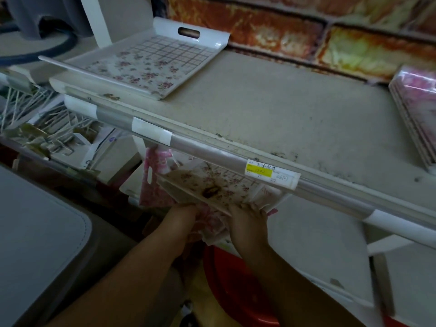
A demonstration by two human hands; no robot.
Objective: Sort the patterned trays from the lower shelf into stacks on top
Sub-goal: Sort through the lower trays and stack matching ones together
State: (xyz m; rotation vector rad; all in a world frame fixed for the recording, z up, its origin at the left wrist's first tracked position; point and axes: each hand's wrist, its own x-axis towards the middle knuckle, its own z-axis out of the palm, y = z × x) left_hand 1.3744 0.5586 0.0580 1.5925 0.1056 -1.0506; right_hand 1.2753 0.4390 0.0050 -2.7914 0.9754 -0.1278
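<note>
Brick-patterned wall behind, dusty top shelf running across with a price label on its front rail. Already up top: one white floral tray with a grid print at the far left corner, and a pink stack at the right edge. Below the rail, on the lower shelf, a loose pile of patterned trays, floral one uppermost and tilted, pink ones showing beneath at the left. Both hands under the pile's near edge: left hand and right hand, fingers curled around the front rim of the trays, tips hidden beneath. Step in hand, most likely: drawing the top tray free. Best done by separating only the floral tray from the pink ones, lifting its near edge level, sliding straight out clear of the rail, then setting it squarely on the matching floral tray at the left. Risk of dragging the lower trays off the shelf edge if gripped together.
</note>
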